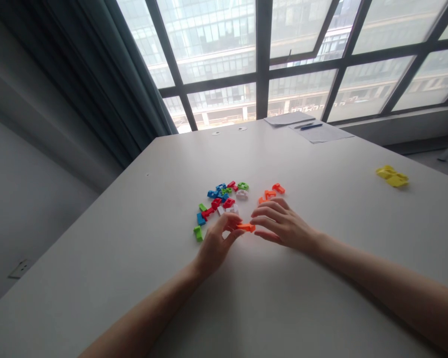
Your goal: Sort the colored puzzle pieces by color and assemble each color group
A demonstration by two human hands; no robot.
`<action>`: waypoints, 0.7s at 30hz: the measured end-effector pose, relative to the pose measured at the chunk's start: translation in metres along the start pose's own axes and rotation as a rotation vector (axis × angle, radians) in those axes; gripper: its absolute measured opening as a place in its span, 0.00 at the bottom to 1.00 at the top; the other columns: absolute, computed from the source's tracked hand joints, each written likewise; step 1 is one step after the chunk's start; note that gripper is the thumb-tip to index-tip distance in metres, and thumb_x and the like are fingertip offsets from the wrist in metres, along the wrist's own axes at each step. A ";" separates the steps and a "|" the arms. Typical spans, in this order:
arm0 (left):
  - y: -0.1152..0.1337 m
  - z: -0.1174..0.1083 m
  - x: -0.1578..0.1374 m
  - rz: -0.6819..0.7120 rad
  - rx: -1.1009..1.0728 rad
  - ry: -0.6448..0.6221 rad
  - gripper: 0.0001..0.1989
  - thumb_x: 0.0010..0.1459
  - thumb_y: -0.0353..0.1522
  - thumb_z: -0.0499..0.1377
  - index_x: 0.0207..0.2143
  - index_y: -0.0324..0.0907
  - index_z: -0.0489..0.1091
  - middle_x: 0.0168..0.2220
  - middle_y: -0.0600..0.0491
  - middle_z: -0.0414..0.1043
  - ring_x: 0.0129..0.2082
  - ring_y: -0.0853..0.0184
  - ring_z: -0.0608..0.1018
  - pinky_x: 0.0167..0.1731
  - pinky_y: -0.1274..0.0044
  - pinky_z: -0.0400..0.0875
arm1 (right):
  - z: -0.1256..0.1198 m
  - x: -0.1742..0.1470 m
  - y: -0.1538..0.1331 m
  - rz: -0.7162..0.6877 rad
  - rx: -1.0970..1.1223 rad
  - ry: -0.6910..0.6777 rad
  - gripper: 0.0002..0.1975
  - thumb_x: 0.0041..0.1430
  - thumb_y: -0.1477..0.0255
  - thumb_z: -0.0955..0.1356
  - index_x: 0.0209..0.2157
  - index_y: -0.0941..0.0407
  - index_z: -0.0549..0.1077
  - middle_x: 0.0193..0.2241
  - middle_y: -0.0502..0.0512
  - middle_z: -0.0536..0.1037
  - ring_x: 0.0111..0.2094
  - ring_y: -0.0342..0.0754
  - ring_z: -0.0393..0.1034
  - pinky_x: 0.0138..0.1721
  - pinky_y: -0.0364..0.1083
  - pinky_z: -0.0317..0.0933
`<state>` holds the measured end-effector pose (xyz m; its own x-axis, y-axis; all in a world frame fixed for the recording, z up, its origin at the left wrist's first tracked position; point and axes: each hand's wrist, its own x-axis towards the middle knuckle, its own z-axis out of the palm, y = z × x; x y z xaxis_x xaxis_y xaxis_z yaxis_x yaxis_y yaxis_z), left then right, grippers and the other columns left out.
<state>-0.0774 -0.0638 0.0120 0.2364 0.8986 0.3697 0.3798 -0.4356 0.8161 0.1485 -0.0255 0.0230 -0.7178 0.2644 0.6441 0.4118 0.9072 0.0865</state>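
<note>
Between the thumb and fingers of my left hand (217, 239) is an orange plastic block (247, 227), its right end sticking out. My right hand (280, 222) hovers just right of that block, fingers bent and apart, with nothing visible in it. Beyond my right fingers lie several orange pieces (278, 188), one partly covered by the hand. A loose group of small plastic pieces spreads beyond and left of my left hand: blue (212, 194), red (229, 203), green (197, 233) and white (242, 195). Some white ones are partly hidden by my left fingers.
The white table (164, 194) reaches to the windows. Yellow pieces (392, 176) lie together near its right edge. Paper sheets (321, 134) with pens (311, 127) on them are at the far right. A dark curtain (108, 74) hangs at the left.
</note>
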 end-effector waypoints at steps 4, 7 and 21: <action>0.000 0.000 0.000 0.041 0.053 -0.031 0.10 0.61 0.38 0.60 0.40 0.42 0.68 0.38 0.53 0.74 0.33 0.70 0.76 0.36 0.77 0.73 | 0.000 -0.001 0.000 -0.003 0.012 0.011 0.06 0.63 0.69 0.66 0.41 0.54 0.71 0.42 0.56 0.77 0.46 0.50 0.67 0.49 0.52 0.57; 0.001 0.001 0.000 0.042 0.061 -0.027 0.10 0.60 0.38 0.60 0.39 0.41 0.68 0.36 0.54 0.74 0.33 0.70 0.76 0.35 0.77 0.73 | 0.001 -0.001 0.000 -0.005 0.013 0.010 0.06 0.63 0.68 0.67 0.41 0.54 0.71 0.43 0.56 0.76 0.46 0.51 0.67 0.49 0.52 0.57; 0.010 -0.003 -0.001 0.084 0.196 -0.085 0.12 0.63 0.40 0.56 0.41 0.40 0.70 0.37 0.50 0.75 0.36 0.66 0.76 0.39 0.74 0.71 | -0.001 -0.004 0.003 0.053 0.026 0.065 0.08 0.62 0.71 0.67 0.44 0.53 0.72 0.41 0.56 0.76 0.45 0.49 0.68 0.50 0.52 0.57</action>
<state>-0.0764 -0.0691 0.0207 0.3463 0.8546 0.3869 0.5198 -0.5182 0.6792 0.1529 -0.0237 0.0214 -0.6570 0.2915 0.6953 0.4331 0.9008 0.0315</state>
